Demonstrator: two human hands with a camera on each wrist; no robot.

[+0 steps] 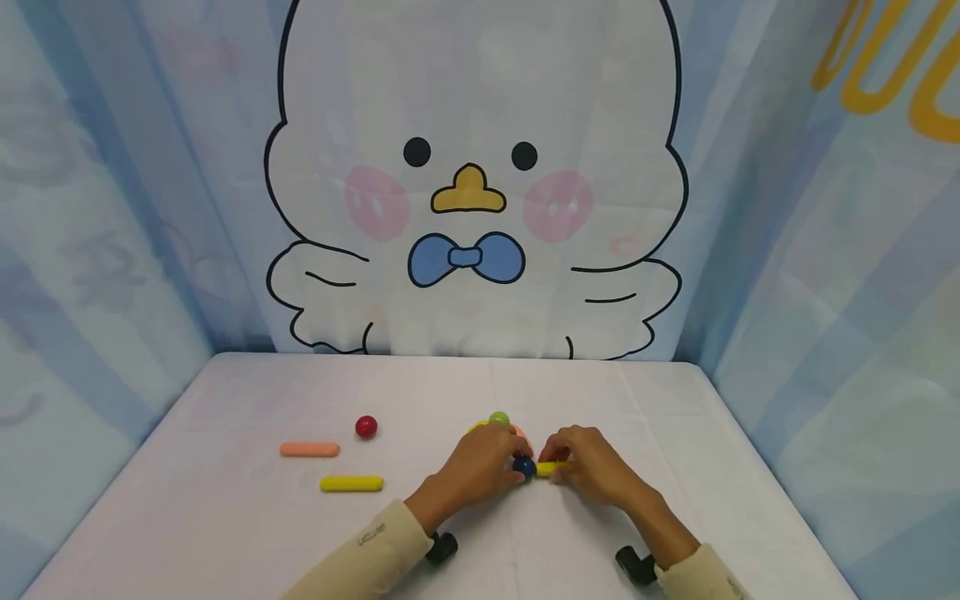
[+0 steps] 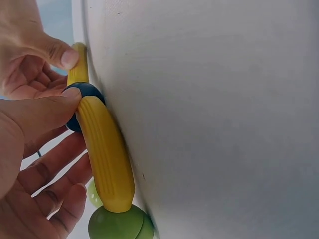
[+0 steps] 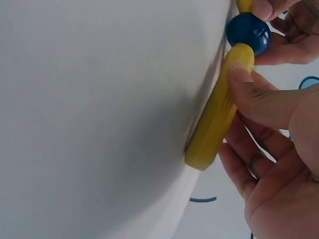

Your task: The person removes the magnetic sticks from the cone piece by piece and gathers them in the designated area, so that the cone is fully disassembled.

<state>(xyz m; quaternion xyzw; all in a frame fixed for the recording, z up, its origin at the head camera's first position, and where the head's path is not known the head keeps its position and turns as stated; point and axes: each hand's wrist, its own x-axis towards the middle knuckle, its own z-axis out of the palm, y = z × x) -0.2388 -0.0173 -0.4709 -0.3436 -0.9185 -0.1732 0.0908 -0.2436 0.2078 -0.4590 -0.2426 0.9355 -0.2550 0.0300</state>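
Observation:
In the head view, my left hand (image 1: 480, 465) pinches a dark blue ball (image 1: 524, 467) low over the table. To its right, my right hand (image 1: 598, 468) holds a short yellow stick (image 1: 551, 469) between thumb and fingers, with one end against the blue ball. The left wrist view shows a second, curved yellow stick (image 2: 107, 154) on the ball's other side, running to a green ball (image 2: 117, 224). My left thumb lies where this stick meets the blue ball. Behind my left hand, a light green ball (image 1: 499, 417) and a peach piece (image 1: 521, 433) show partly.
On the left of the white table (image 1: 187, 533) lie a peach stick (image 1: 309, 450), a yellow stick (image 1: 352, 484) and a red ball (image 1: 366, 427). A curtain with a cartoon bird (image 1: 465, 317) hangs behind the table. Black devices (image 1: 442, 548) sit at both wrists.

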